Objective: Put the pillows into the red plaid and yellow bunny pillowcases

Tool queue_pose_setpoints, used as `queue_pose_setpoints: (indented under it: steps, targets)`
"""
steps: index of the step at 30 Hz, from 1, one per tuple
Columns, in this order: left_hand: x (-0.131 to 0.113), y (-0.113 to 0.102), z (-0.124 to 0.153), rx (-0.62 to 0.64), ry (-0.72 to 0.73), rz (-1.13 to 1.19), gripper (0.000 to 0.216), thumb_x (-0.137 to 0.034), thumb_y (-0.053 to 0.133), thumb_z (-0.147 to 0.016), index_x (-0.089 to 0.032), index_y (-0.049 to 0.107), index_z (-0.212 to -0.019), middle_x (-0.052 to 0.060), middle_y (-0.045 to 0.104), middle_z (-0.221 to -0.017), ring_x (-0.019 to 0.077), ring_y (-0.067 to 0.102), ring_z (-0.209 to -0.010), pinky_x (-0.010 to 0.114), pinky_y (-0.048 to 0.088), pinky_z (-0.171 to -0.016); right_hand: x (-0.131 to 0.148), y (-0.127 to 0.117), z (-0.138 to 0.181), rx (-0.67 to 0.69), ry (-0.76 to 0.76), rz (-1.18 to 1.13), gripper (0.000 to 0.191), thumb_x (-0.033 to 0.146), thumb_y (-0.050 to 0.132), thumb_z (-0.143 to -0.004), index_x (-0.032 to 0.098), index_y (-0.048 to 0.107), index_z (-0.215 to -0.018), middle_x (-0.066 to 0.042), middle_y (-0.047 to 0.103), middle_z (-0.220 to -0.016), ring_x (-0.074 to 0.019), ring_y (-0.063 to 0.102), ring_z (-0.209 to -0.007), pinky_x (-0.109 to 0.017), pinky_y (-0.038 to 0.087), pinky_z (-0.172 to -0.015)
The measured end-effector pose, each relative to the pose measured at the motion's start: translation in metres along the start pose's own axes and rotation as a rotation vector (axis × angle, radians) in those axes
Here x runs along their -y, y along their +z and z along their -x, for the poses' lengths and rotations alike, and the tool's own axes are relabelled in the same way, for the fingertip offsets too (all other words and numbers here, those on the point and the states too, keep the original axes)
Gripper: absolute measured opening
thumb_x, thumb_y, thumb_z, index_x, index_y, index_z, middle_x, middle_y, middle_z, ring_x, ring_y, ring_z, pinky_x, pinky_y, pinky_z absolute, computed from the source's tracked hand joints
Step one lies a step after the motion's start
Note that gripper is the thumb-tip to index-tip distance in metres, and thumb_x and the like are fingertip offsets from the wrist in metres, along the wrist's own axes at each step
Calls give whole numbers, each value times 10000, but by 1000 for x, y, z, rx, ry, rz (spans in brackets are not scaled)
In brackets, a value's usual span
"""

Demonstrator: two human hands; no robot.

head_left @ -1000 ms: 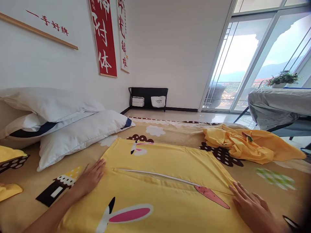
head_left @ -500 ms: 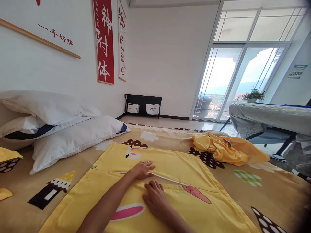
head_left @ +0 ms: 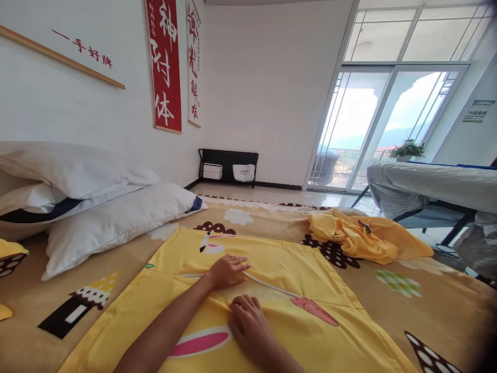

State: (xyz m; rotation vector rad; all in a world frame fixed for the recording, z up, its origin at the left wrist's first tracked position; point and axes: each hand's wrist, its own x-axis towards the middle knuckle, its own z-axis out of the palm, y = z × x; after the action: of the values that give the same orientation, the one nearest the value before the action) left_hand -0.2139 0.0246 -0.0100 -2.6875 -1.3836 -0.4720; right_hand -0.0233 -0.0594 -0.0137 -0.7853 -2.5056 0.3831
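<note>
A yellow pillowcase (head_left: 279, 259) printed with rabbit ears and a carrot lies spread flat in front of me. A slit edged in white runs across its middle. My left hand (head_left: 228, 270) rests palm down on the cloth by the slit, its fingers stretched out to the right. Just nearer to me, my right hand (head_left: 250, 318) is closed, its curled fingers gripping the pillowcase's fabric below the slit. Small creases run out from these fingers. The fingertips of the right hand are partly hidden.
White pillows (head_left: 116, 228) are piled at the left. A crumpled yellow cloth (head_left: 361, 235) lies at the right on the patterned brown bedspread (head_left: 388, 311). Beyond the bed stand a covered table (head_left: 435, 181) and a low black rack (head_left: 227, 171) by the wall.
The gap at the slit between my hands has narrowed, with the near flap now up against the white edge. My left hand has shifted slightly; the right stays on the cloth.
</note>
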Motion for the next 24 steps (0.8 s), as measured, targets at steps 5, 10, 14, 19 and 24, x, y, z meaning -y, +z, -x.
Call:
queue_pose_setpoints:
  steps: [5,10,14,19,24]
  targets:
    - [3,9,-8,94,-23,-33,404,-395,331,-993,-287,577,-1295,69,481,-1440,219,472,-1310,389,403,-1033,-1,4,-1,-13,-55,-26,122,128,480,-865,216,563,-873,-26,617,-946,-181,516,-903,-329,382,-847]
    - [6,13,-21,151,-277,49,470,-431,324,-987,-302,408,-1430,69,336,-1528,232,327,-1405,483,274,-1124,1,4,7,-27,-134,-79,132,121,490,-844,210,581,-882,-30,633,-935,-175,527,-880,-309,395,-811]
    - [4,7,-18,192,-447,106,539,-479,341,-962,-267,371,-1457,81,253,-1561,251,232,-1443,509,177,-1157,0,-7,2,-33,-139,-108,172,151,497,-847,220,619,-945,-31,672,-952,-183,563,-906,-325,396,-856]
    - [1,1,-10,268,-502,141,596,-480,260,-963,-214,281,-1497,93,212,-1573,242,199,-1453,518,177,-1156,-34,-26,-53,17,193,22,364,277,342,-953,218,600,-1202,-72,632,-1241,-194,536,-1177,-339,357,-1004]
    - [9,4,-11,286,-533,122,577,-471,183,-973,-242,309,-1486,55,218,-1574,219,192,-1456,501,145,-1169,-86,-18,-96,190,308,107,473,341,301,-960,217,498,-1371,-69,443,-1464,-187,365,-1371,-386,267,-1108]
